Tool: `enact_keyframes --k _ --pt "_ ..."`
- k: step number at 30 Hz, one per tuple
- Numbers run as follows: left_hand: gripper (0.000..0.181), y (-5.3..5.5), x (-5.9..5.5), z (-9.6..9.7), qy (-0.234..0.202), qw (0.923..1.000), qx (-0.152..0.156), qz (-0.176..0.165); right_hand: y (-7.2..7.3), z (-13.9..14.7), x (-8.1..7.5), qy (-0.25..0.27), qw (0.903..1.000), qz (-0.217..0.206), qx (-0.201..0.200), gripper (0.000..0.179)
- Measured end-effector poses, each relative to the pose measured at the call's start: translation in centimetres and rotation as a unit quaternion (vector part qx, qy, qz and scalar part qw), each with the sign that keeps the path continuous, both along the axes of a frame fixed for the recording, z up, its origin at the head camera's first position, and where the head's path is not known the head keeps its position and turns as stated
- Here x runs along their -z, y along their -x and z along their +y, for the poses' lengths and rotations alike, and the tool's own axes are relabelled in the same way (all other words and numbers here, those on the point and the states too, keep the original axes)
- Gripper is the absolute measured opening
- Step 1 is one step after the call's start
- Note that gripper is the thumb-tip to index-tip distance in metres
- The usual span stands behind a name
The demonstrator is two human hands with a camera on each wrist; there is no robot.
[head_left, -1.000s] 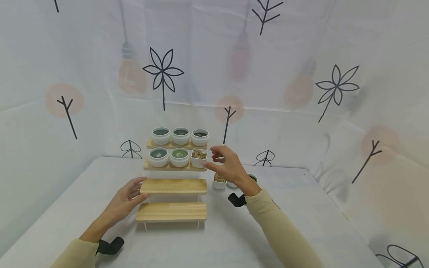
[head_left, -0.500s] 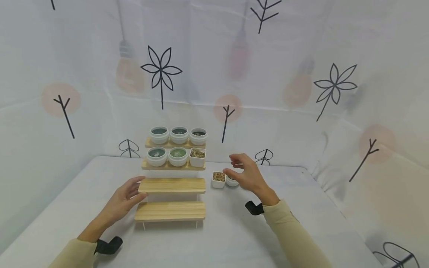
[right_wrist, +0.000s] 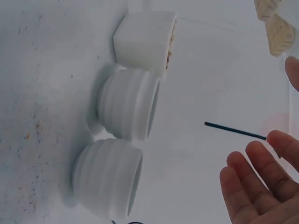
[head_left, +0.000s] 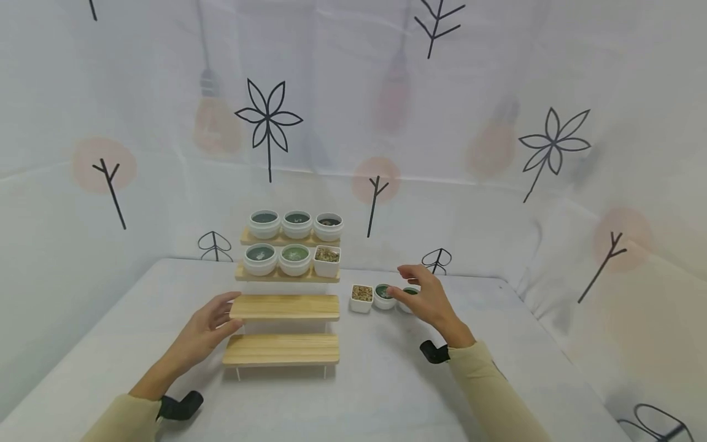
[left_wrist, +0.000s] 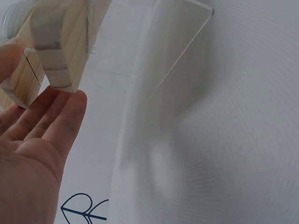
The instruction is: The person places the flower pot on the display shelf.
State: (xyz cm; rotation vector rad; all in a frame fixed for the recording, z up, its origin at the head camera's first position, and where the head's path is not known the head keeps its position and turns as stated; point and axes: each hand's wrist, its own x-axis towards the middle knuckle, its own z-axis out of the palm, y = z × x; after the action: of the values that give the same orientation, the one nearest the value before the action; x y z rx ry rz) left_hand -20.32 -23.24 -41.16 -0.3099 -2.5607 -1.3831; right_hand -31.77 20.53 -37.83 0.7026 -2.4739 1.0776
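My left hand (head_left: 205, 328) is at the left end of a bare wooden shelf (head_left: 284, 307), its fingertips right at the shelf's end. In the left wrist view the fingers (left_wrist: 70, 112) are mostly straight beside the wood. My right hand (head_left: 428, 301), relaxed and holding nothing, hovers over the small pots at the right. A square white pot (head_left: 361, 299) with a brown grainy top stands first in that row. Beside it are a round white pot (head_left: 383, 298) with a green top and another round pot (right_wrist: 108, 179), partly hidden behind my right hand in the head view.
Three round white pots (head_left: 297, 225) stand on the back shelf. The shelf below bears two round pots (head_left: 295, 260) and a square pot (head_left: 327, 261). A bare lowest shelf (head_left: 282, 350) is in front, on clear legs. Patterned white cloth (head_left: 442, 159) hangs behind.
My right hand has moved away from the square pot on the second shelf, rightward and down to the loose pots. My left hand has stayed at the shelf end.
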Motion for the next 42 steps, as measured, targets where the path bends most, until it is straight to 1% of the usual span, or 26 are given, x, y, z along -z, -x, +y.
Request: enact_keyframes --k 5,8,13,18,21,25,28,33,42 --pt "0.065 0.1 -0.1 0.1 0.008 1.0 -0.004 0.003 0.6 0.9 0.7 -0.017 0.9998 0.001 0.015 0.058" --pt "0.065 0.1 -0.2 0.1 0.006 1.0 -0.004 0.001 0.9 1.3 1.1 -0.036 0.9992 -0.002 0.02 0.059" --pt "0.066 0.0 -0.1 0.1 0.004 1.0 -0.004 -0.006 1.2 1.8 2.0 -0.061 0.9974 -0.016 0.033 0.064" --pt "0.065 -0.1 -0.2 0.2 0.002 1.0 -0.005 -0.007 1.8 2.3 2.7 -0.075 0.9952 -0.04 0.049 0.067" --pt "0.064 -0.1 -0.1 0.1 -0.001 1.0 -0.002 -0.005 2.1 2.5 3.0 -0.077 0.9935 -0.064 0.055 0.069" --pt "0.063 0.0 -0.1 0.1 -0.006 1.0 0.001 -0.005 2.4 2.8 3.2 -0.064 0.993 -0.086 0.049 0.07" --pt "0.064 0.1 -0.2 0.1 -0.006 1.0 0.001 -0.006 2.5 3.2 3.4 -0.053 0.9933 -0.093 0.044 0.071" --pt "0.064 0.1 -0.3 0.1 -0.006 1.0 0.004 -0.003 2.5 3.5 3.5 -0.049 0.9919 -0.108 0.045 0.073" --pt "0.067 0.1 0.2 -0.1 -0.005 0.9999 -0.001 -0.014 2.9 3.7 4.1 -0.058 0.9858 -0.142 0.066 0.072"
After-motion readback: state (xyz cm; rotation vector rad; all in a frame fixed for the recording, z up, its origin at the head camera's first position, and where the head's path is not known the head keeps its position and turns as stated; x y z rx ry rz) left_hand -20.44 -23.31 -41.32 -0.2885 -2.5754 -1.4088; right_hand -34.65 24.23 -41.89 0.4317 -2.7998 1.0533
